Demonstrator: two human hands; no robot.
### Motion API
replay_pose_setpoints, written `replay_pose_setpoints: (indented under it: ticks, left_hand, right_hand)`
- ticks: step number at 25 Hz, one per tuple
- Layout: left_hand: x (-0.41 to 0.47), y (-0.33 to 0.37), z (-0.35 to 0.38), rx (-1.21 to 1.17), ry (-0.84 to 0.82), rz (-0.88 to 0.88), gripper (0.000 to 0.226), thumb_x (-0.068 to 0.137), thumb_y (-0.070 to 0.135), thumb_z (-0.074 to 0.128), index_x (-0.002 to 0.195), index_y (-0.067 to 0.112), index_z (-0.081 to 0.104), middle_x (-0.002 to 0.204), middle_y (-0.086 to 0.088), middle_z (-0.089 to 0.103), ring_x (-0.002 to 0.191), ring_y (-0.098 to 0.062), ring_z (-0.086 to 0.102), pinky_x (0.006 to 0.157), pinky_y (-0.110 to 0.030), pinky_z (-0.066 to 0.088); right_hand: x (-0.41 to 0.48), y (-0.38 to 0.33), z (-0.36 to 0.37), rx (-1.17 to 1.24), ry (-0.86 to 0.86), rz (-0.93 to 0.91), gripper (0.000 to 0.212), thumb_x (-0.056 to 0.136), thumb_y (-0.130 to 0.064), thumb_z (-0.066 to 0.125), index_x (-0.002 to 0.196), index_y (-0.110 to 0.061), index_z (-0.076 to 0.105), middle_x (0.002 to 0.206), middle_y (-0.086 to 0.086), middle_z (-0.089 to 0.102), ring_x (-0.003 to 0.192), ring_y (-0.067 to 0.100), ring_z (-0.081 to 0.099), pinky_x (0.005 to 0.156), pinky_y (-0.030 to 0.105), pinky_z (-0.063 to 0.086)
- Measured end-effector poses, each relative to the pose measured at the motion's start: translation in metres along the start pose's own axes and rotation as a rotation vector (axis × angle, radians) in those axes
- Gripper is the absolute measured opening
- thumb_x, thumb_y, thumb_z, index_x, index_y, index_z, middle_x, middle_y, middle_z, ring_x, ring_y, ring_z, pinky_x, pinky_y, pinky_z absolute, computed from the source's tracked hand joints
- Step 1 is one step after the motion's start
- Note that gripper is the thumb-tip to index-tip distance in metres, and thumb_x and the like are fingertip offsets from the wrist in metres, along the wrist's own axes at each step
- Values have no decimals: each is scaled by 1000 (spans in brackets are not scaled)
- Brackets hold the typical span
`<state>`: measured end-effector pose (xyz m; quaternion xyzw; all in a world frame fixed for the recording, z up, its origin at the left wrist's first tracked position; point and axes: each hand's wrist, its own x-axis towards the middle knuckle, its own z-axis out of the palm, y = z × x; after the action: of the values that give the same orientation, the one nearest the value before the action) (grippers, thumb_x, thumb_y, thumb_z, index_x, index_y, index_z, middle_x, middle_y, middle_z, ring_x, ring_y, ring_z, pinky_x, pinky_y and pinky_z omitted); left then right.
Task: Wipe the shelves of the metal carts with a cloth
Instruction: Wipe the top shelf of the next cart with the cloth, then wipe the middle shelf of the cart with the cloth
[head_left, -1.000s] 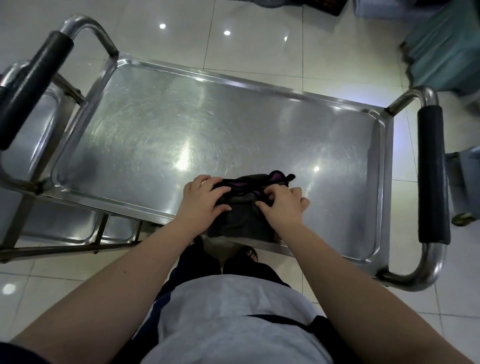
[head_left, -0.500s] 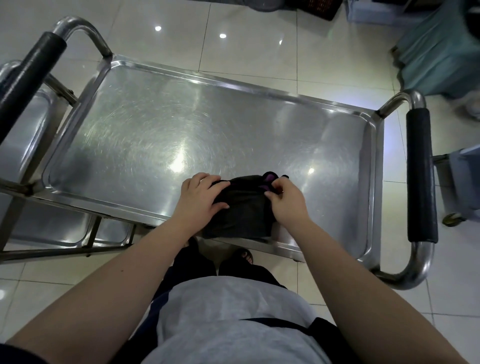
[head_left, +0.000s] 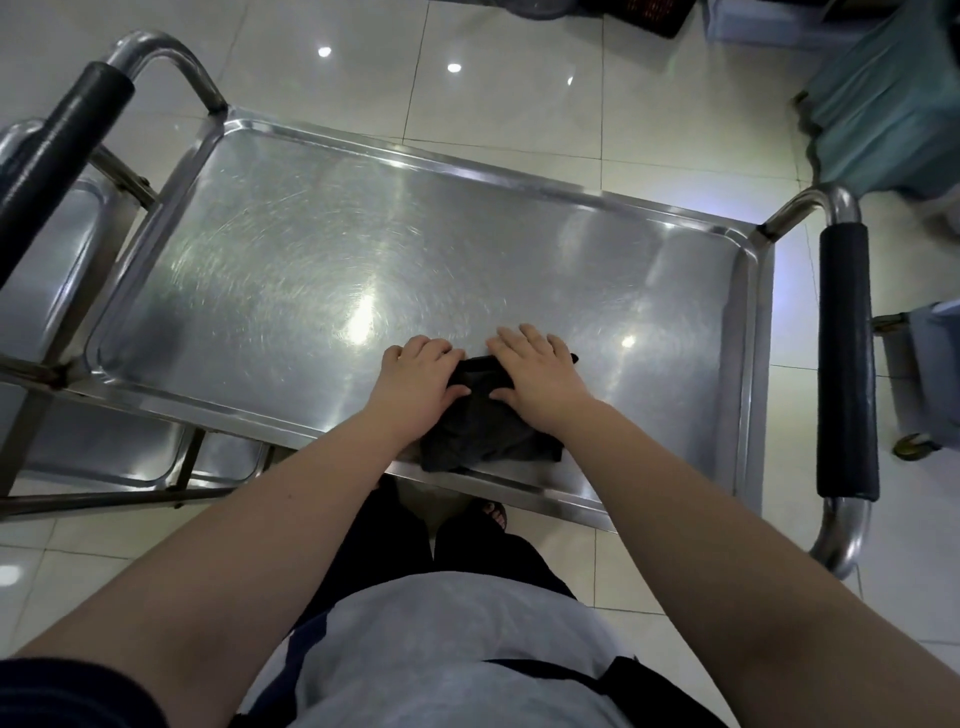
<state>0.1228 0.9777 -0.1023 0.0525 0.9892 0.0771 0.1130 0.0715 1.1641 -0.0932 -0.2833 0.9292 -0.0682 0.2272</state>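
Dark cloth (head_left: 483, 434) sits at the top shelf (head_left: 363, 249) near edge, right hand (head_left: 540, 379) flat and pressing it, left hand (head_left: 415, 387) on its left side, grip unclear; probably best: keep pressure even, overlapping passes toward far rim.

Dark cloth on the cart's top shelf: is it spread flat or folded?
Folded, not spread: the dark cloth lies as a compact, creased pad by the top shelf's near rim, under the left hand and right hand.

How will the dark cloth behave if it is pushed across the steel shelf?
Probably floppy: the dark cloth lies crumpled and drapes onto the near rim of the shelf. It should slide easily, as the polished steel looks smooth.
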Motion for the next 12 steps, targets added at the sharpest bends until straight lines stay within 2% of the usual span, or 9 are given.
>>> replay_pose_setpoints:
  ticks: [1, 3, 5, 6, 9, 12]
  left_hand:
    - [-1, 2, 3, 24, -18, 10, 53, 97, 47, 48, 143, 21, 43, 144, 0, 45, 131, -23, 39, 102, -41, 32]
    - [-10, 4, 10, 31, -19, 22, 55, 100, 42, 45, 148, 17, 37, 146, -3, 44, 131, -25, 40, 103, -40, 32]
    - [-19, 6, 13, -2, -2, 25, 52, 101, 36, 45, 148, 15, 37, 140, -6, 48, 127, -27, 42, 103, -39, 33]
    - [-21, 8, 11, -4, 0, 27, 49, 102, 34, 45, 147, 15, 38, 136, -6, 50, 125, -27, 43, 102, -39, 33]
    - [-20, 6, -4, 45, 1, 39, 36, 100, 30, 48, 133, 17, 47, 126, -5, 49, 116, -26, 42, 96, -37, 33]
    - [-30, -5, -29, 90, 57, 114, 28, 96, 26, 56, 122, 17, 52, 121, -4, 50, 113, -26, 44, 93, -36, 33]
  right_hand:
    - [0, 0, 6, -40, -28, -3, 64, 100, -41, 47, 154, -21, 19, 162, 0, 16, 149, 22, 10, 119, 47, 3]
    - [-10, 1, 19, -53, 49, -12, 56, 101, -37, 45, 151, -19, 28, 157, 3, 30, 144, 23, 23, 119, 47, 3]
    - [-19, -4, 26, -35, 168, -10, 48, 99, -32, 50, 143, -18, 42, 141, 4, 48, 131, 27, 39, 117, 45, 10]
    - [-20, -7, 25, -46, 186, 15, 44, 97, -29, 53, 139, -19, 45, 135, 3, 51, 126, 27, 42, 115, 44, 15]
    - [-21, -23, 7, -169, 116, 112, 36, 91, -20, 55, 126, -22, 48, 124, 2, 51, 116, 26, 42, 103, 43, 24]
    - [-32, -42, -18, -283, 116, 138, 26, 91, -24, 56, 116, -21, 51, 116, 2, 53, 110, 26, 45, 98, 43, 28]
